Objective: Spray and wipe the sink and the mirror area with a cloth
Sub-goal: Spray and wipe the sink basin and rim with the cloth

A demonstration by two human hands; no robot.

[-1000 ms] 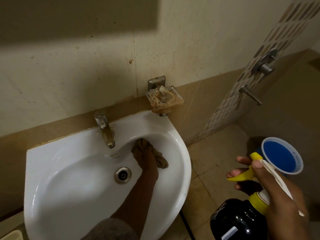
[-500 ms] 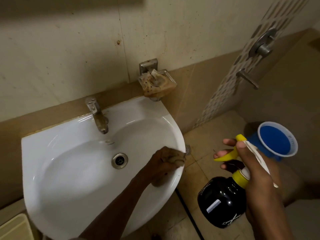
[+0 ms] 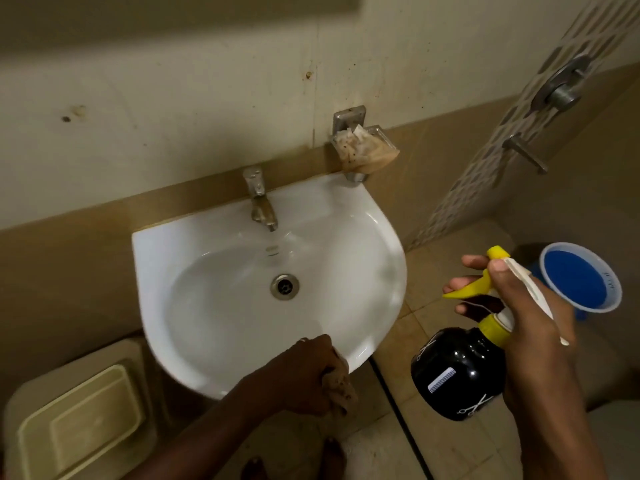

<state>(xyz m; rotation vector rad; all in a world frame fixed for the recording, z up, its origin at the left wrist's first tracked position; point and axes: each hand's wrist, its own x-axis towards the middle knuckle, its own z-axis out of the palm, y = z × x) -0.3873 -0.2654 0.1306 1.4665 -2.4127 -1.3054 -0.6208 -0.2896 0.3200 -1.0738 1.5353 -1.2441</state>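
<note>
Brown cloth [image 3: 341, 384], gripped in left hand [image 3: 304, 374], is pressing the sink [image 3: 374, 237] near rim; right hand [image 3: 530, 317] fingers are gripping the spray bottle [image 3: 457, 372], farther right.

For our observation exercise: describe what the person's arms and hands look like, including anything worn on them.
Both forearms are bare, with no sleeves, gloves or watch showing. The left hand seems to have a thin ring on one finger, too small to be sure. The right hand shows no jewellery; its thumbnail is short and plain.
</note>
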